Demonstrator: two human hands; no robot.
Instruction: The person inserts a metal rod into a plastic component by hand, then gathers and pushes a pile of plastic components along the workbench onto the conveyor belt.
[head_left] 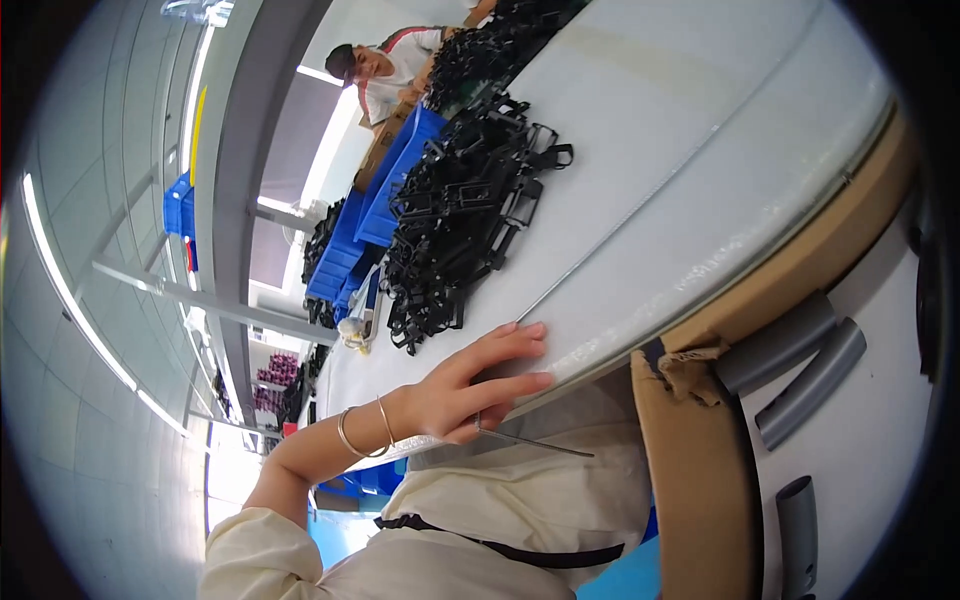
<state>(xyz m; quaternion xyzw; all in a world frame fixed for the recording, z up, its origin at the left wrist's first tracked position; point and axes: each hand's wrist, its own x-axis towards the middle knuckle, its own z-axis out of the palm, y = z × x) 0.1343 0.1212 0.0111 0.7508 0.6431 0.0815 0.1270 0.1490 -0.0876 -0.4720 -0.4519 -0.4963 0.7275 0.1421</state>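
Thin metal rod (540,443) | protrudes beneath left fingers (515,387) | fingers part-bent, cannot tell if gripping

Landmark: heap of black frames (460,215). Right of it, wide bare worktop (700,190), passable for my left fingers (512,386); one thin grey line (640,205) crosses. Left of heap, blue bins (335,265) crowd close, blocking. Well right of heap, cardboard (800,250) borders the worktop.
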